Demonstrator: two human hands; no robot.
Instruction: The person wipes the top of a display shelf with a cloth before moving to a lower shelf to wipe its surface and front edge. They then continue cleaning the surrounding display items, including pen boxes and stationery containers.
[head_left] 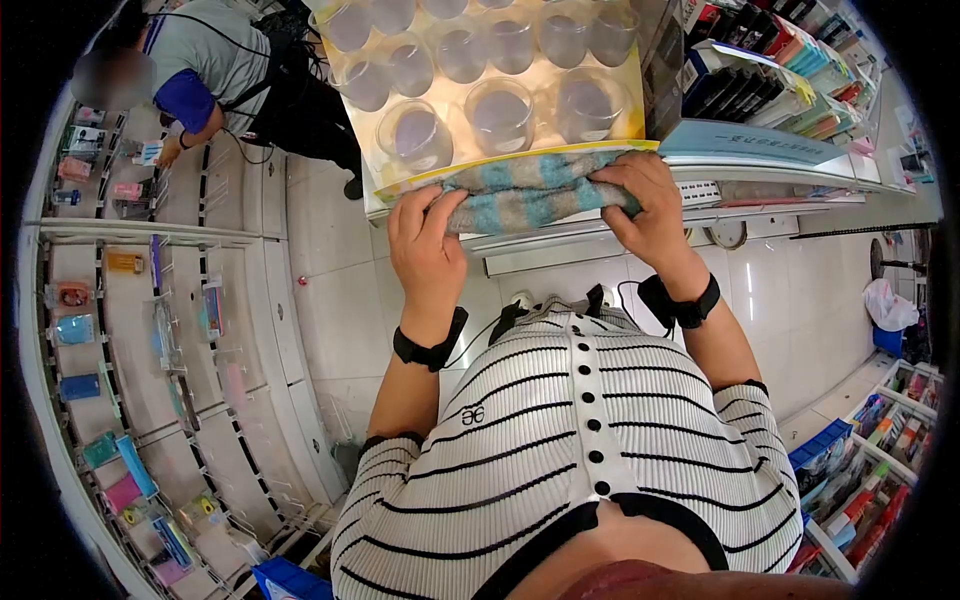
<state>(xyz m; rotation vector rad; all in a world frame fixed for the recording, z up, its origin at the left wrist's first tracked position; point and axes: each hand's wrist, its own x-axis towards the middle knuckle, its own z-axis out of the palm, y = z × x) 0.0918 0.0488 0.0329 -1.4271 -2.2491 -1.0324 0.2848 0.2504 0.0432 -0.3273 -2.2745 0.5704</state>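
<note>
A blue and grey checked cloth (530,195) is stretched along the front edge of a lit display shelf (450,176). My left hand (428,240) grips the cloth's left end, fingers bent over it. At the other end, my right hand (648,205) has its fingers and thumb closed round the fabric. Just behind the cloth stands a front row of clear glass cups (500,118), with several more rows of cups farther back. Both hands are at the shelf's yellow-edged front strip, and the cups are apart from my fingers.
Right of the cups is a blue-fronted box of pens (750,142). At the upper left another person (215,70) reaches toward a rack of hanging packets (125,262). Bins of packaged goods (870,480) stand at the lower right. Tiled floor (345,300) shows below the shelf.
</note>
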